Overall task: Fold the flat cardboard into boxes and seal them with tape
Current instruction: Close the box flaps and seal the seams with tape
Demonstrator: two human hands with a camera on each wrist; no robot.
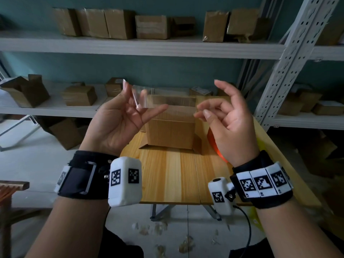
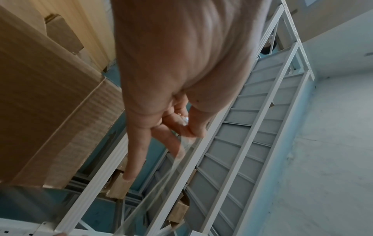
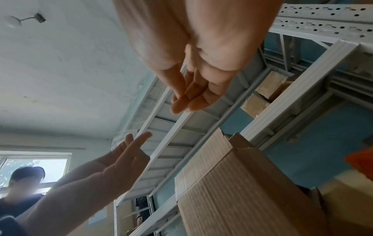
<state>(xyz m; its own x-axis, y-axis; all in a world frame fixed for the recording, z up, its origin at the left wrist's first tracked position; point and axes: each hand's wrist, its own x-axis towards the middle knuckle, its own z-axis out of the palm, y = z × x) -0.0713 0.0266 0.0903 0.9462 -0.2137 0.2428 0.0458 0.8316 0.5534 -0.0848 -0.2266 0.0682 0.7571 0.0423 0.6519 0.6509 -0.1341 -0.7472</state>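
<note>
A strip of clear tape is stretched flat between my two raised hands, above a brown cardboard box that stands on the wooden table. My left hand, palm up, pinches the strip's crumpled left end, while its other fingers stay spread. My right hand, also palm up, pinches the right end between thumb and forefinger. From the left wrist, the left hand holds the tape beside the box. From the right wrist, the right hand is above the box.
An orange tape roll lies on the table behind my right wrist. Shelves with several cardboard boxes run along the back wall. A perforated metal upright stands at the right. Tape scraps litter the floor. A person is at the left.
</note>
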